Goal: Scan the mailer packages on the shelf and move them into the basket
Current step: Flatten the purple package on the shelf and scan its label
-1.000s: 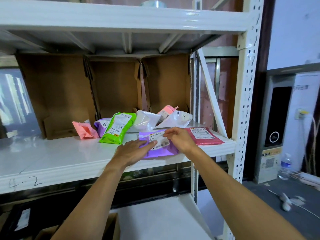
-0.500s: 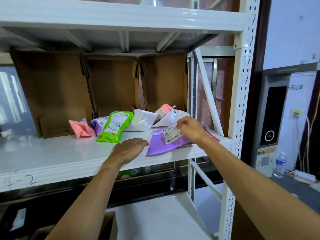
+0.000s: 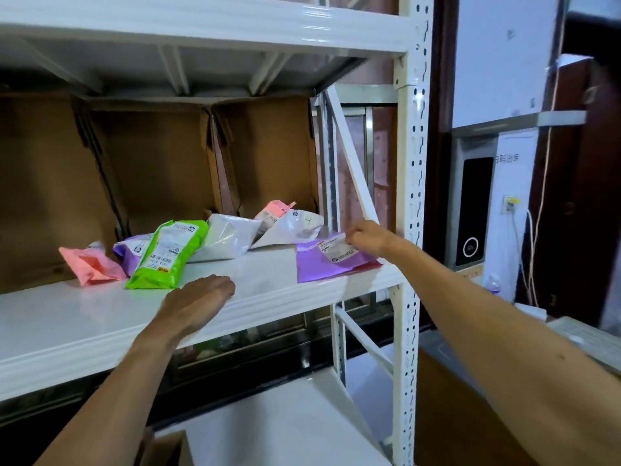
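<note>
A purple mailer [image 3: 324, 266] with a white label lies tilted at the right end of the white shelf [image 3: 84, 317]. My right hand [image 3: 368, 237] pinches its upper right corner. A red mailer edge [image 3: 373, 265] peeks from under it. My left hand [image 3: 198, 297] rests flat on the shelf near the front edge, holding nothing. Further left lie a green mailer [image 3: 168, 255], a pink mailer [image 3: 90, 265], a second purple mailer [image 3: 131, 252], two white mailers [image 3: 225, 238] [image 3: 292, 230] and a small pink one [image 3: 274, 210]. No basket or scanner is in view.
Open cardboard boxes [image 3: 151, 169] line the back of the shelf. A white perforated upright [image 3: 411, 196] stands just right of my right hand. A cardboard box [image 3: 450, 415] sits low on the right, a wall device [image 3: 472, 210] and a water bottle [image 3: 492, 285] beyond.
My right hand has dragged the purple mailer rightwards along the shelf, onto the red one. My left hand let go of it and now lies flat on the shelf.
</note>
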Demonstrator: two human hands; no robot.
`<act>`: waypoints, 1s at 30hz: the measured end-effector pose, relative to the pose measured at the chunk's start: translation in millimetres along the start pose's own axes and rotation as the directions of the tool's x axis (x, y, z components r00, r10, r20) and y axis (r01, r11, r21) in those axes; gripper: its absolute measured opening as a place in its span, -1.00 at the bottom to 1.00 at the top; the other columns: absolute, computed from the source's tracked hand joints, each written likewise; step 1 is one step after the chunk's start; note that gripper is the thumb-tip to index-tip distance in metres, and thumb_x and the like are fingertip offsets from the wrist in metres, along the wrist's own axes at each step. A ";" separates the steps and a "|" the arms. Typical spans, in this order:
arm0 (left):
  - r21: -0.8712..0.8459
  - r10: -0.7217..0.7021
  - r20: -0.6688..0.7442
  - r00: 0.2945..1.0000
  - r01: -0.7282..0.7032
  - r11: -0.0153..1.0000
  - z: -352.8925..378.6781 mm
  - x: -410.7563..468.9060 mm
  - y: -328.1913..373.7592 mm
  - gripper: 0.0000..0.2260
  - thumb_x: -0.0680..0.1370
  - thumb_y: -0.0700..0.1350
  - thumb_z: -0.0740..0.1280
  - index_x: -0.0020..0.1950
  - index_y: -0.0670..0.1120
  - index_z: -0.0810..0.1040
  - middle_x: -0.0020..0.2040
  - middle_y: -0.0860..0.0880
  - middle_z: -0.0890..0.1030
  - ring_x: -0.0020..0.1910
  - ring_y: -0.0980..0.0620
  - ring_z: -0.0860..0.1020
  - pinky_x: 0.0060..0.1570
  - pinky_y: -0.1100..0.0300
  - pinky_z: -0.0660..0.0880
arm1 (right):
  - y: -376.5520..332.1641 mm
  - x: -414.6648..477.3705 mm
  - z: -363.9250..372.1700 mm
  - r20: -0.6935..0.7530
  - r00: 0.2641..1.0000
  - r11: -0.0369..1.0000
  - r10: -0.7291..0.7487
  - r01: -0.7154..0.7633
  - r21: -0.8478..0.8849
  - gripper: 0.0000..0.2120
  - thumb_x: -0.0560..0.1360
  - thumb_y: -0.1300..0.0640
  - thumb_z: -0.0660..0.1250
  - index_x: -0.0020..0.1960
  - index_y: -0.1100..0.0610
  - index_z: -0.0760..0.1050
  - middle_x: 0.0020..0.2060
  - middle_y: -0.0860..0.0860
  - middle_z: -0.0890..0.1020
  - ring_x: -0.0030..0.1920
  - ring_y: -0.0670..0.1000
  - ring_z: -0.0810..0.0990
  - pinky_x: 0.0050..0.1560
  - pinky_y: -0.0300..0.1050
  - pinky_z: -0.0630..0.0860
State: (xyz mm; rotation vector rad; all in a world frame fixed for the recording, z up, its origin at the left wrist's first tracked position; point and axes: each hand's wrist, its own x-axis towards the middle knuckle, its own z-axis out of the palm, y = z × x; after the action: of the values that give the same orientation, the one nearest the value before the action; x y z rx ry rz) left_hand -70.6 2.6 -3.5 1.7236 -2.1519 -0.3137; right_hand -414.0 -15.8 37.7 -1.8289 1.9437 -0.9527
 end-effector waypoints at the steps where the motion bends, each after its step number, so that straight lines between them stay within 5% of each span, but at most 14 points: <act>1: 0.020 0.009 -0.004 1.000 -0.009 1.000 0.6 1.9 -0.7 -0.78 0.52 0.16 0.04 -0.06 0.18 0.44 0.11 0.13 0.54 0.18 -0.03 0.47 0.20 -0.04 0.35 | 3.5 1.7 1.9 0.031 1.000 0.999 0.005 -0.004 -0.046 -0.72 0.61 0.13 0.22 0.25 0.23 0.50 0.17 0.17 0.58 0.07 0.10 0.59 0.13 0.08 0.57; 4: 0.062 -0.007 -0.014 1.000 0.008 0.998 0.8 0.5 4.6 -0.89 0.66 0.04 0.10 0.02 0.14 0.41 0.37 0.02 0.46 0.36 -0.07 0.39 0.24 0.05 0.25 | 11.7 4.7 10.8 0.072 0.997 0.971 0.010 0.008 -0.239 -0.67 0.61 0.05 0.21 0.30 0.18 0.47 0.20 0.14 0.58 0.15 0.12 0.54 0.21 0.06 0.49; 10: 0.036 -0.042 -0.001 0.999 0.042 0.998 1.0 -2.2 7.1 -0.93 0.65 0.05 0.13 0.01 0.17 0.38 0.41 0.04 0.45 0.39 -0.04 0.36 0.18 0.08 0.22 | -2.1 10.6 36.4 0.054 0.986 0.870 -0.157 0.164 -0.466 -0.52 0.65 -0.07 0.04 0.49 0.11 0.30 0.47 0.11 0.39 0.47 0.19 0.33 0.49 0.18 0.22; 13: 0.014 -0.050 0.004 0.999 0.050 0.999 0.8 -0.3 4.0 -0.91 0.64 0.08 0.13 0.01 0.19 0.42 0.43 0.05 0.44 0.40 -0.03 0.36 0.23 0.06 0.23 | -2.1 13.8 52.1 0.094 0.980 0.826 -0.174 0.197 -0.528 -0.53 0.63 -0.16 0.00 0.30 0.12 0.43 0.34 0.12 0.51 0.35 0.16 0.45 0.42 0.16 0.32; 17: -0.006 -0.066 -0.017 0.998 0.066 0.998 1.1 1.3 -4.1 -0.52 0.54 0.24 0.11 0.47 0.25 0.35 0.58 0.18 0.23 0.54 0.04 0.21 0.41 0.06 0.17 | 3.8 19.6 57.1 0.068 0.989 0.829 -0.134 0.149 -0.539 -0.67 0.60 -0.13 0.01 0.01 0.09 0.39 0.19 0.12 0.57 0.24 0.15 0.50 0.34 0.13 0.39; 20: -0.017 -0.068 -0.019 0.997 0.068 0.998 2.2 1.5 -4.6 -0.48 0.52 0.26 0.11 0.49 0.26 0.33 0.58 0.19 0.20 0.55 0.06 0.19 0.43 0.08 0.14 | 7.0 27.3 52.0 0.085 0.994 0.838 -0.073 0.107 -0.535 -0.56 0.58 -0.16 0.02 0.23 0.11 0.43 0.37 0.12 0.48 0.39 0.16 0.40 0.43 0.21 0.28; 23: -0.042 -0.075 -0.015 0.997 0.074 0.996 1.8 -0.4 -3.6 -0.44 0.47 0.28 0.09 0.48 0.26 0.34 0.58 0.19 0.22 0.55 0.07 0.20 0.42 0.09 0.14 | 12.0 32.7 52.3 0.143 0.990 0.828 -0.019 0.095 -0.552 -0.41 0.59 -0.18 -0.03 0.56 0.02 0.18 0.59 0.04 0.16 0.58 0.15 0.08 0.50 0.36 0.02; 30: -0.042 -0.098 -0.030 0.995 0.097 0.994 -1.5 -7.5 1.8 -0.53 0.57 0.22 0.16 0.49 0.24 0.35 0.57 0.19 0.22 0.55 0.07 0.18 0.42 0.12 0.13 | 12.5 36.2 50.1 0.205 0.979 0.805 0.003 0.120 -0.581 -0.32 0.57 -0.29 -0.16 0.61 0.00 0.03 0.62 0.02 0.03 0.61 0.14 -0.05 0.51 0.37 -0.02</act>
State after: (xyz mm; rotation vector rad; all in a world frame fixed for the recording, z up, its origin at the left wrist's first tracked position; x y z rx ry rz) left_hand -70.2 10.4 -2.5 1.8019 -2.0287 -0.3506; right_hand -397.0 -64.0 0.8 -2.2069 2.2224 -0.1421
